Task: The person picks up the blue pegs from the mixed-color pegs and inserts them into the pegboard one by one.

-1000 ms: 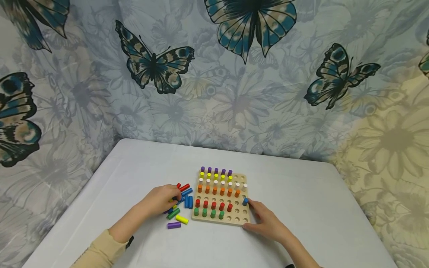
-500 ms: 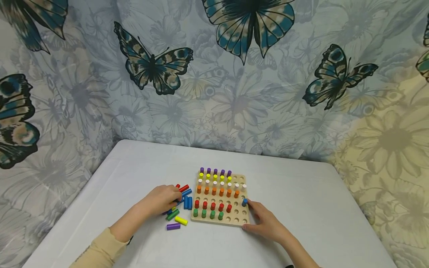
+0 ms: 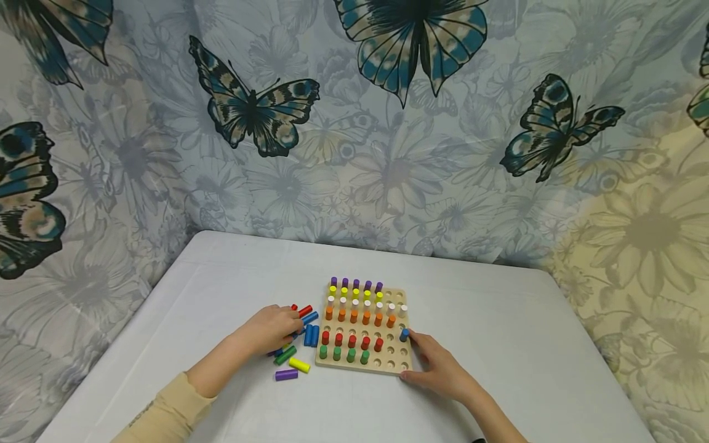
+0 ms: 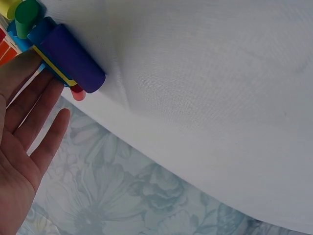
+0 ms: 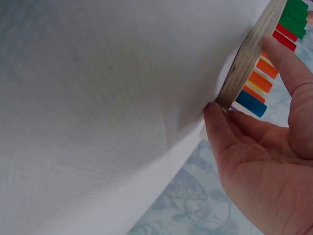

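A wooden pegboard [image 3: 383, 370] lies on the table with rows of purple, yellow, white, orange, red and green pegs standing in it. One blue peg [image 3: 404, 335] stands at its right edge. My right hand [image 3: 440, 363] holds the board's near right corner, thumb at the front edge and fingers along the side. To the left of the board, my left hand [image 3: 268, 329] reaches into a pile of loose pegs. In the left wrist view its fingers are fairly straight and touch the pegs, close by a purple peg [image 4: 73, 58]. The hand hides part of the pile.
Around the left hand lie a red peg [image 3: 305, 311], two blue pegs [image 3: 311, 336], a green peg [image 3: 285, 355], a yellow peg [image 3: 300, 365] and a purple peg [image 3: 286, 375]. The white table [image 3: 498, 307] meets a butterfly-printed cloth [image 3: 388, 184] behind and at both sides.
My left hand and wrist shift slightly over the loose pegs, and the two blue pegs beside the board are nudged a little to the right. The right hand stays at the board's corner.
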Demonstrator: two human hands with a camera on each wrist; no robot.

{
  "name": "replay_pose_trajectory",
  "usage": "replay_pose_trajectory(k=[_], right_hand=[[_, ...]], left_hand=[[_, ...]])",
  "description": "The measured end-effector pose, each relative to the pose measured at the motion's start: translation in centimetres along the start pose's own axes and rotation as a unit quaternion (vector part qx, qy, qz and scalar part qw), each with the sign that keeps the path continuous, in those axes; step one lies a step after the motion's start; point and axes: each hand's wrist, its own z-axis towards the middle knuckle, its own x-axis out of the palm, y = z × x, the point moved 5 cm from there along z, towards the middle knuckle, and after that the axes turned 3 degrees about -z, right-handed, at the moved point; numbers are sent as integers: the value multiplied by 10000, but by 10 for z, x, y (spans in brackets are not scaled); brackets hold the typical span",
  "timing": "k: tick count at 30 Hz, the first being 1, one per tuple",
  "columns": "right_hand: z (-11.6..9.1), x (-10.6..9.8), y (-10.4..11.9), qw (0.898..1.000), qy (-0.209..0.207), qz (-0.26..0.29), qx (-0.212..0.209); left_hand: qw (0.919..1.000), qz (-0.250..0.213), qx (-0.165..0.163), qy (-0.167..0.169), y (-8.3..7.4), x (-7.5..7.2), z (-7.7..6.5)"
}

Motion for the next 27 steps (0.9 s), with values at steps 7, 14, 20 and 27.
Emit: replay_pose_trajectory(k=[7, 14, 20, 27], right_hand=[[0, 0, 1, 10000, 9, 4, 41], [0, 0, 1, 10000, 4, 14, 44], [0, 0, 1, 10000, -6, -15, 61], [1, 0, 0, 10000, 21, -53, 28]], left_hand=[[9999, 82, 77, 17, -1, 1, 1], [9998, 139, 94, 52, -1, 2, 2], [10000, -1, 94, 20, 2, 3, 0], [9981, -560, 144, -195, 7, -1, -5]])
